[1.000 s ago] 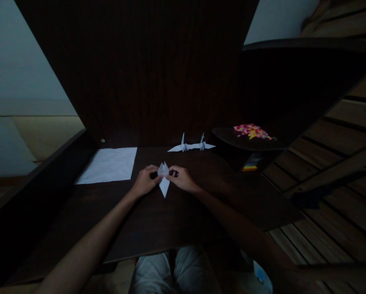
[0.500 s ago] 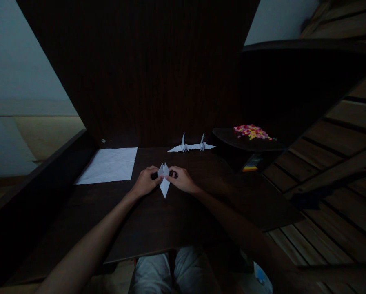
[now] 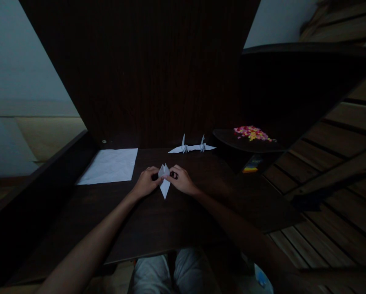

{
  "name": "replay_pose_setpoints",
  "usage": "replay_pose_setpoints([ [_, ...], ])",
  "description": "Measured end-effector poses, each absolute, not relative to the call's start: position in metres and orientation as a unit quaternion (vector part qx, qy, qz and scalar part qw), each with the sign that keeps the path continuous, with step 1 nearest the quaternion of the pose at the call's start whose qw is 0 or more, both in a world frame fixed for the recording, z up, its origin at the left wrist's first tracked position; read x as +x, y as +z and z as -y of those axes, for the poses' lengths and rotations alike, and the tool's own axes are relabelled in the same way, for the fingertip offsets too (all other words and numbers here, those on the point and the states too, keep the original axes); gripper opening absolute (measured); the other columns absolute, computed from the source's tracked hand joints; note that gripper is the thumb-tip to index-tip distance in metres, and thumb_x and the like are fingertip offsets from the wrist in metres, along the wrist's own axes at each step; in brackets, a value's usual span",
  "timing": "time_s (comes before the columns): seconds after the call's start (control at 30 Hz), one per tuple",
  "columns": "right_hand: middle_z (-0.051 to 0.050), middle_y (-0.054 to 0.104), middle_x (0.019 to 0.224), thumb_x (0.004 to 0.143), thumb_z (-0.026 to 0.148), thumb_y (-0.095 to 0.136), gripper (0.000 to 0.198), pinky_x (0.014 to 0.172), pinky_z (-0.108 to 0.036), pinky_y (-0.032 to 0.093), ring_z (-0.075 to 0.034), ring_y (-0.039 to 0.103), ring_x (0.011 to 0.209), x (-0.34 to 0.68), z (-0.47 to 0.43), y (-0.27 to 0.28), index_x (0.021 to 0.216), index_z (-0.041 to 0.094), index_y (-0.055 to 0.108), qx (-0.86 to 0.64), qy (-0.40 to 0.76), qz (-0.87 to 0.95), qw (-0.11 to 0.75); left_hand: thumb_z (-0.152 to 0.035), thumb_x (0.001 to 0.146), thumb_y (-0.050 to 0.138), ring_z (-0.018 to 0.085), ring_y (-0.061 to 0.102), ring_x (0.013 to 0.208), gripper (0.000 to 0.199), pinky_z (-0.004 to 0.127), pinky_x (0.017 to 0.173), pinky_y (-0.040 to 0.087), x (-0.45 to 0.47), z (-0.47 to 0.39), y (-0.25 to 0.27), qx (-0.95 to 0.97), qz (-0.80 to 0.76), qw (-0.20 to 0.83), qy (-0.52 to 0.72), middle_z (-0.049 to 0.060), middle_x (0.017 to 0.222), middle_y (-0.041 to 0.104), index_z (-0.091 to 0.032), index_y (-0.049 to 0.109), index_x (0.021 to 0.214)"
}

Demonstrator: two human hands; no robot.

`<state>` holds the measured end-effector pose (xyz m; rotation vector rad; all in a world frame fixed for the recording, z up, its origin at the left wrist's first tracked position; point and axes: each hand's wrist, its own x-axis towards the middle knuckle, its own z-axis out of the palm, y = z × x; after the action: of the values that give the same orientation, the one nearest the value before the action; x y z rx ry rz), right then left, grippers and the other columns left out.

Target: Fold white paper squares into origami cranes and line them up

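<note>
A folded white origami paper (image 3: 165,190), long and diamond-shaped, is between my two hands above the dark desk. Its lower point faces me, and two narrow tips stand up at its far end. My left hand (image 3: 147,181) pinches its left edge with thumb and fingers. From the other side, my right hand (image 3: 182,179) grips the right edge, thumb over the middle of the paper. Both thumbs nearly meet there and cover part of the folds. Just beyond, two white paper cranes (image 3: 185,149) stand side by side with wings touching.
A flat white paper sheet (image 3: 107,166) lies at the left on the dark wooden desk (image 3: 134,232). On a rounded shelf (image 3: 228,136) at the right sits a heap of small pink, red and yellow pieces (image 3: 251,132). A dark upright panel (image 3: 164,73) closes off the back.
Both hands keep their hold on the folded paper with barely any movement. The whole view has shifted very slightly.
</note>
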<state>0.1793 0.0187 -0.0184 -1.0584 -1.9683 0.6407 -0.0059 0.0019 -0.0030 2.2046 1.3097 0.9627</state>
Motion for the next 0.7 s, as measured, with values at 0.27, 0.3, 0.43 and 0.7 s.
replay_pose_setpoints([
  [0.27,0.001,0.050,0.072,0.085,0.030,0.060,0.019,0.061,-0.024,0.037,-0.011,0.047,0.065,0.1793,-0.0169,-0.0126,0.071,0.017,0.061,-0.372,0.252,0.784,0.428,-0.033,0.085,0.056,0.021,0.060,0.085,0.018,0.035,0.080,0.047,-0.0035,0.0001,-0.0044,0.793,-0.453,0.173,0.369,0.005,0.087,0.067,-0.020,0.069,0.081],
  [0.3,0.000,0.051,0.072,0.085,0.030,0.061,0.019,0.061,-0.024,0.038,-0.011,0.047,0.065,0.1795,-0.0167,-0.0120,0.071,0.017,0.060,-0.370,0.253,0.784,0.429,-0.034,0.086,0.056,0.020,0.059,0.084,0.019,0.035,0.080,0.046,-0.0031,0.0004,-0.0041,0.793,-0.450,0.171,0.374,0.005,0.086,0.067,-0.020,0.068,0.081],
  [0.43,0.001,0.051,0.069,0.085,0.031,0.060,0.016,0.060,-0.024,0.037,-0.011,0.046,0.063,0.1786,-0.0147,-0.0103,0.075,0.018,0.062,-0.384,0.250,0.768,0.448,-0.037,0.088,0.054,0.020,0.058,0.080,0.023,0.034,0.077,0.046,-0.0023,0.0010,-0.0022,0.804,-0.435,0.169,0.368,0.004,0.081,0.067,-0.020,0.067,0.080],
  [0.7,-0.001,0.058,0.073,0.089,0.030,0.056,0.018,0.063,-0.024,0.040,-0.012,0.053,0.068,0.1781,-0.0132,-0.0100,0.078,0.017,0.064,-0.352,0.254,0.764,0.477,-0.036,0.088,0.055,0.019,0.058,0.077,0.023,0.033,0.076,0.045,-0.0026,0.0011,-0.0018,0.810,-0.426,0.178,0.360,0.003,0.078,0.067,-0.020,0.068,0.077],
])
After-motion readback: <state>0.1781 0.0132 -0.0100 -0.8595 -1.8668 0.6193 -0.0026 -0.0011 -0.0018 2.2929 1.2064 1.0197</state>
